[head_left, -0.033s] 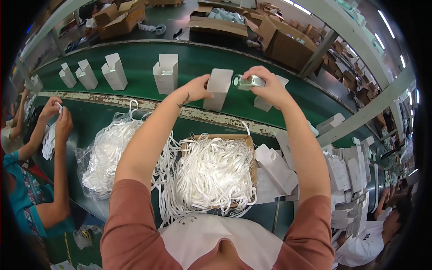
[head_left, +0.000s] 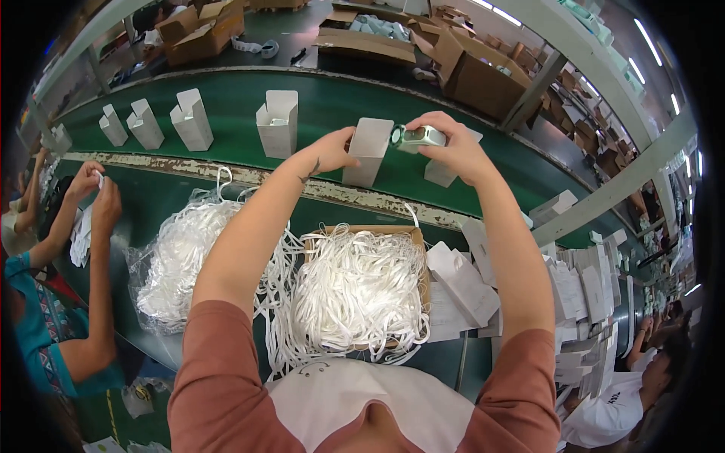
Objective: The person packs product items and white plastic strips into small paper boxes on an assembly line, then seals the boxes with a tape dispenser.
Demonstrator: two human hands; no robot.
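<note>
My left hand (head_left: 331,152) is closed round the left side of an upright white carton (head_left: 368,155) on the green conveyor belt (head_left: 234,124). Its tall back flap stands up. My right hand (head_left: 453,149) grips a small pale-green and silver device (head_left: 418,137) with a dark round end, kind unclear. The device is held sideways in the air, just right of the carton's top; its round end points toward the carton. Another white carton (head_left: 440,173) stands on the belt below my right hand, partly hidden by it.
Several open white cartons (head_left: 278,136) stand along the belt to the left. Before me lie a cardboard tray (head_left: 424,264) of white straps and a plastic bag (head_left: 177,264) of more straps. Flat cartons (head_left: 462,283) pile at right. A co-worker's hands (head_left: 102,192) work at left.
The device in my right hand has turned slightly, showing more of its dark part. The carton at my left hand has shifted very slightly right.
</note>
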